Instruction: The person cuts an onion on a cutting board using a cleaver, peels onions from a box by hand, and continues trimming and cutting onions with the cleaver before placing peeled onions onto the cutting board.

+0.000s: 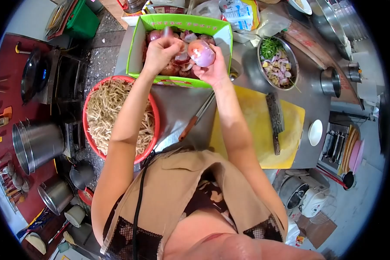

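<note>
My right hand grips a purple-red onion above the front of a green cardboard box. My left hand is closed in a pinch just left of that onion, over the same box. What its fingers hold, if anything, is too blurred to make out. Inside the box lie several more onions and loose papery skins. A peeling tool or knife with a brown handle rests on the metal table below my right wrist.
A red tub of pale shredded strips stands left. On the right, a cleaver lies on a yellow cutting board. Behind are a steel bowl of cut shallots and greens and a metal cup; a white bowl sits at the edge.
</note>
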The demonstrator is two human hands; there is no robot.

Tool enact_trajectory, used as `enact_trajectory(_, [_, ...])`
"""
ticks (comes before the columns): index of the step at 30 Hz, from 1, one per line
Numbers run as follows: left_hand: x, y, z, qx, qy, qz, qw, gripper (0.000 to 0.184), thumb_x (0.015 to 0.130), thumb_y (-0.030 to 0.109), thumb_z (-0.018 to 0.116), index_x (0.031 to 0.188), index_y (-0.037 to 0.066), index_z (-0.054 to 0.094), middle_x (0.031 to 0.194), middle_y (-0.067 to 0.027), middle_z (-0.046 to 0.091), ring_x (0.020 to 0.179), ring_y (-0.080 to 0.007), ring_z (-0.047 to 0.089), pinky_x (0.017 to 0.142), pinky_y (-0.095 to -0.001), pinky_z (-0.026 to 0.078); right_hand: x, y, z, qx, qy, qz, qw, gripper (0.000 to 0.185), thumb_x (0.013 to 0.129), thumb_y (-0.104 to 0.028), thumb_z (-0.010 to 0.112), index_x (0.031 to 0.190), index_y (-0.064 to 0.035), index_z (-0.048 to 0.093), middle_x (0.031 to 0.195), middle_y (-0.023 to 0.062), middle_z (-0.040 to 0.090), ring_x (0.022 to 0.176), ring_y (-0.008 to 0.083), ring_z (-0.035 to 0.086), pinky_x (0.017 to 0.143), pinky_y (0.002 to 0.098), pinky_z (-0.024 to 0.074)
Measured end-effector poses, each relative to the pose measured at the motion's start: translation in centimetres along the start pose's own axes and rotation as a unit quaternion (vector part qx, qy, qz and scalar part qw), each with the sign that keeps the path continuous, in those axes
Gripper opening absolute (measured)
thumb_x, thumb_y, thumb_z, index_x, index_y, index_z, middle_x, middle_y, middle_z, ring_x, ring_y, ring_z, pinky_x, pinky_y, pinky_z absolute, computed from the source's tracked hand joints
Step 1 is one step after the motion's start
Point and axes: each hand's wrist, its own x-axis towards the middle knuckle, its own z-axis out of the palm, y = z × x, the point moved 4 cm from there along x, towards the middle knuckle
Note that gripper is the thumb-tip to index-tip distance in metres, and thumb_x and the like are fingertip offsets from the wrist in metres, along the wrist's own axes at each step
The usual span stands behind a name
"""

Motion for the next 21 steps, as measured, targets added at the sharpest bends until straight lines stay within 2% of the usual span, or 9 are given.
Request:
enact_trajectory(1, [0.4,-1.0,-0.7,-0.024,0.029,-0.037,0.999,0.013,0.081,0.009,0.069,0.093,0.003,0.069,0.079,-0.0071,0.069,0.070,-0.0166,0.065,0.067,-0.0305,0.053,0.0,0.0,-0.2,-0.006,0.010,0.000,1.000,0.049,0.088,-0.050,0.051,0.110,-0.0073,0.059,0.087,0.0133,0.063,0.060,0.0214,0.057,0.045,0.0245,0.0443])
enact_trajectory(2, [0.5,-1.5,-1.1,-0.024,0.028,-0.037,0.999,0.013,0.081,0.009,0.069,0.093,0.003,0.069,0.079,-0.0071,0.069,0.070,-0.0166,0.065,0.067,-0.0305,0.053,0.0,0.0,-0.5,-0.013,0.021,-0.001,1.000,0.049,0.087,-0.050,0.053,0.111,-0.0078,0.059,0.090,0.0115,0.064,0.066,0.0226,0.061,0.048,0.0260,0.0481])
enact_trajectory(3, [0.5,-1.3,-1.7,0.271,0.047,0.029,0.961,0.015,0.082,0.007,0.066,0.097,0.005,0.070,0.083,-0.0099,0.070,0.071,-0.0210,0.066,0.069,-0.0316,0.053,-0.2,0.0,-0.2,-0.013,0.021,-0.002,1.000,0.049,0.087,-0.050,0.053,0.111,-0.0078,0.059,0.090,0.0115,0.064,0.066,0.0226,0.061,0.048,0.0260,0.0481])
enact_trajectory(4, [0.4,-1.4,-1.8,0.541,0.063,0.093,0.834,0.018,0.084,0.006,0.063,0.101,0.008,0.070,0.088,-0.0127,0.070,0.073,-0.0254,0.068,0.071,-0.0327,0.054,-0.4,0.1,0.3,-0.043,0.043,-0.036,0.998,0.047,0.087,-0.044,0.057,0.118,-0.0098,0.054,0.098,0.0117,0.063,0.075,0.0243,0.063,0.055,0.0293,0.0516])
enact_trajectory(5, [-0.3,-2.2,-2.0,0.580,0.095,0.167,0.791,0.026,0.080,0.004,0.062,0.104,0.012,0.071,0.094,-0.0174,0.068,0.078,-0.0329,0.068,0.075,-0.0371,0.054,-0.6,0.1,0.6,-0.072,0.063,-0.070,0.993,0.049,0.087,-0.039,0.061,0.125,-0.0118,0.050,0.106,0.0119,0.062,0.084,0.0260,0.065,0.062,0.0325,0.0551])
enact_trajectory(8, [-1.3,0.1,-0.3,0.415,0.113,0.225,0.874,0.024,0.078,0.005,0.063,0.100,0.006,0.071,0.087,-0.0142,0.066,0.078,-0.0333,0.065,0.073,-0.0404,0.053,-0.8,0.2,1.0,-0.144,0.052,-0.156,0.976,0.056,0.085,-0.026,0.065,0.135,-0.0181,0.039,0.120,0.0101,0.056,0.100,0.0276,0.062,0.075,0.0415,0.0561])
enact_trajectory(9, [-1.6,0.2,0.2,0.334,0.119,0.158,0.921,0.017,0.079,0.007,0.066,0.096,0.005,0.071,0.086,-0.0137,0.067,0.079,-0.0322,0.065,0.072,-0.0383,0.052,-0.6,0.1,0.4,-0.134,0.038,-0.147,0.979,0.057,0.086,-0.020,0.064,0.136,-0.0214,0.036,0.125,0.0084,0.053,0.102,0.0267,0.061,0.076,0.0461,0.0548])
enact_trajectory(13, [-2.7,3.1,2.3,0.314,0.098,0.268,0.906,0.012,0.079,0.006,0.070,0.091,0.003,0.071,0.085,-0.0132,0.068,0.079,-0.0297,0.066,0.069,-0.0355,0.053,-0.6,0.2,0.2,-0.157,0.052,-0.175,0.971,0.060,0.086,-0.014,0.063,0.137,-0.0199,0.033,0.124,0.0087,0.053,0.101,0.0254,0.062,0.074,0.0433,0.0554])
enact_trajectory(21, [-2.6,2.9,2.7,0.453,0.081,0.264,0.848,0.010,0.080,0.011,0.069,0.087,0.004,0.070,0.086,-0.0125,0.068,0.074,-0.0294,0.067,0.064,-0.0375,0.053,-0.5,0.5,0.7,-0.198,0.056,-0.202,0.957,0.059,0.084,-0.009,0.064,0.136,-0.0163,0.037,0.120,0.0084,0.055,0.100,0.0222,0.061,0.072,0.0396,0.0565])
